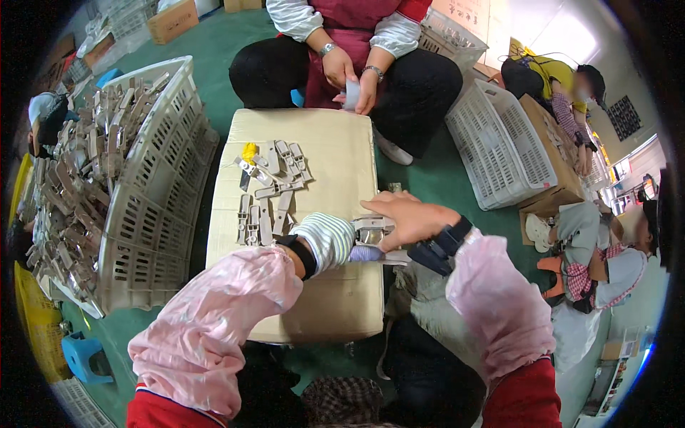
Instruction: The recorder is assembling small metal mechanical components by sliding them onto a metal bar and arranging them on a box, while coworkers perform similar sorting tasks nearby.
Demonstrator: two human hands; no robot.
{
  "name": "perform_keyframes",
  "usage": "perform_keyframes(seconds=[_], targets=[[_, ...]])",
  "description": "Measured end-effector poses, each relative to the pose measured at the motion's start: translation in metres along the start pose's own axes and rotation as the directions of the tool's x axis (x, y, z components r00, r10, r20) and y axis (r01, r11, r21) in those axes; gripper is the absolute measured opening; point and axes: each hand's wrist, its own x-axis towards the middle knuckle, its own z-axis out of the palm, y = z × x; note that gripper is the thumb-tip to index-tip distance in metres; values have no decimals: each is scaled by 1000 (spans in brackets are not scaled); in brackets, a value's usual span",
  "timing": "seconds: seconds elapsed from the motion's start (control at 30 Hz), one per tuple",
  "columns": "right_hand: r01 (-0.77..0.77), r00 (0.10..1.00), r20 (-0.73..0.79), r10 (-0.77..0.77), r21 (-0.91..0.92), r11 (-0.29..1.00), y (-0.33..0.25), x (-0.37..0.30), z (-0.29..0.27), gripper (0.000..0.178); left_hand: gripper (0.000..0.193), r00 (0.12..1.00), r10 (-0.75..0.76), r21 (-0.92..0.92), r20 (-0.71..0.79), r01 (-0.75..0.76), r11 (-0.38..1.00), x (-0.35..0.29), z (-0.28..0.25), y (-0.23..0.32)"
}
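My left hand [327,239], in a striped glove with purplish fingertips, grips a shiny metal clip [371,227] with grey parts over the right side of the tan cardboard-covered work surface [307,307]. My bare right hand [412,217] closes on the same clip from the right, thumb below and fingers above. Some of the clip is hidden under the fingers. Left of my hands lies a loose group of similar grey-and-metal clips [264,217], with more of them [289,158] behind. A small yellow item [249,152] rests at the group's far edge.
On the left, a tilted white crate [153,192] is heaped with clips [78,207]. Across the surface sits a person [349,71] holding a small pale item. White crates [496,150] stand at the right, with other people beyond. A blue stool [85,357] is at lower left.
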Motion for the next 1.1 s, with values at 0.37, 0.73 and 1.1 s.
perform_keyframes(seconds=[0.37,0.73,1.1], targets=[[-105,901,-433,-20,-263,959,-7,-4,17,76,47,997,65,-260,46,-51,964,36,-14,0],[-100,982,182,54,256,962,45,33,-27,57,59,998,-49,-102,36,53,993,43,-17,1],[-39,868,-482,-117,-301,953,27,1,7,77,55,988,14,-279,-155,-58,958,65,-9,-26]])
